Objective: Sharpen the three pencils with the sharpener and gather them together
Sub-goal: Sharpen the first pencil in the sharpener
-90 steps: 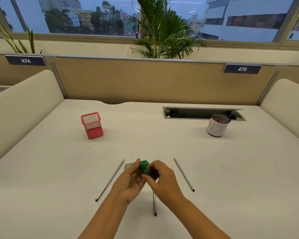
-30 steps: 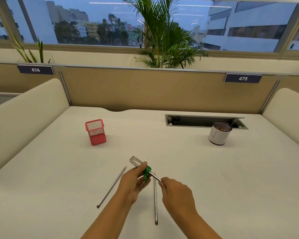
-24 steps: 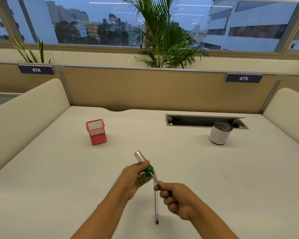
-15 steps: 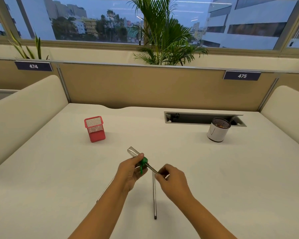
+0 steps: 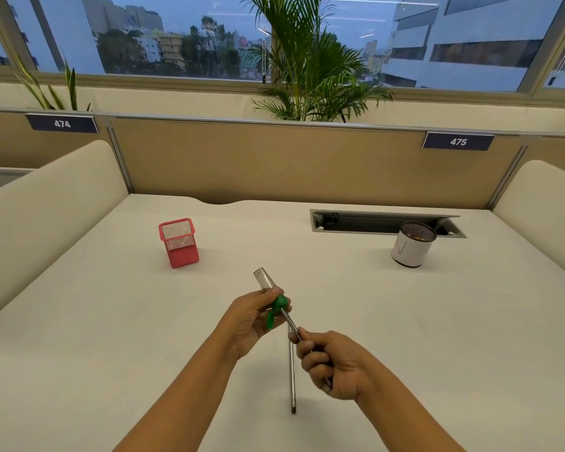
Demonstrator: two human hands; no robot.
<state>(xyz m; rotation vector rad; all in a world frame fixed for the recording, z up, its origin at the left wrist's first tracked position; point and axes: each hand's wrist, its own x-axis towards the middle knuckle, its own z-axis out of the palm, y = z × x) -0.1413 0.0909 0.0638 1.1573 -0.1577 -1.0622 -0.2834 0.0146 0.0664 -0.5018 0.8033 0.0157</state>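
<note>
Left grip: the left hand (image 5: 252,318) is pressed together around the green sharpener (image 5: 276,310), whose clear shavings tube (image 5: 264,279) sticks out past the thumb toward the far side of the desk (image 5: 437,321).
Right grip: the right hand (image 5: 331,365) is curled into a fist pinching the held pencil (image 5: 290,323), whose tip sits in the sharpener.
Just changed: half a second ago the right fingers were loosely spread on the shaft; now they are rolled under and closed, so the wrist has turned.
Meaning for the task: this reads as a twist of the sharpening stroke on one pencil, and the gathering has not begun.
Second pencil: it lies on the desk under the hands (image 5: 292,380), running toward the person, its near end just past the right wrist.
Third pencil: a moment earlier it lay left of the left hand; now the left forearm hides that spot and I cannot see it.
Red mesh holder: stands at far left (image 5: 179,243), well apart from the hands.
White cup: stands at far right (image 5: 411,245), by the cable slot (image 5: 366,223).
Writing: divider plates read "474" (image 5: 62,124) and "475" (image 5: 458,142); the cup bears a thin V-shaped mark; no brand is legible.
</note>
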